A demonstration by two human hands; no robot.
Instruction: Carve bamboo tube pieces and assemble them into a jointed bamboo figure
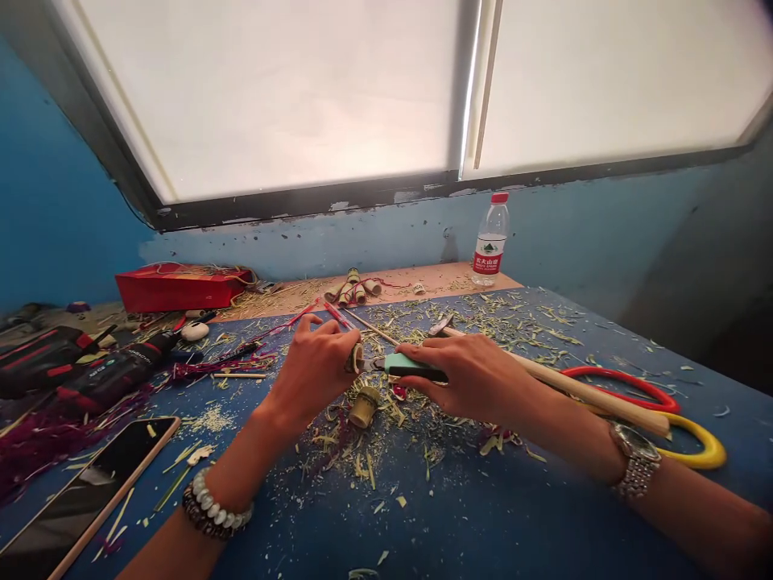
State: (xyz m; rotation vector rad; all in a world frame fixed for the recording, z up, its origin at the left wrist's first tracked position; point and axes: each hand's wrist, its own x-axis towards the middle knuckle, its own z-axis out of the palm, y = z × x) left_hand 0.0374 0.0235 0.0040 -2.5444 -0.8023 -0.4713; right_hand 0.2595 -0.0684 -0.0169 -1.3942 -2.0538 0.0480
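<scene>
My left hand (317, 362) is closed around a short bamboo piece (357, 358), its open end turned toward the right. In my right hand (465, 370) is a utility knife (416, 368) with a mint and black handle. The knife's metal tip (374, 365) meets the end of the bamboo piece; how deep it goes cannot be seen. Just below, a second bamboo piece (364, 408) lies among shavings on the blue tabletop (290, 515). A hammer (580, 391) with a wooden handle lies behind my right hand and forearm.
Scissors with red and yellow handles (700, 443) lie at the right. At the left are a phone (90, 491), power drills (114, 370) and purple threads (54, 427). Toward the wall are a red box (181, 290), several bamboo pieces (353, 288) and a water bottle (490, 246).
</scene>
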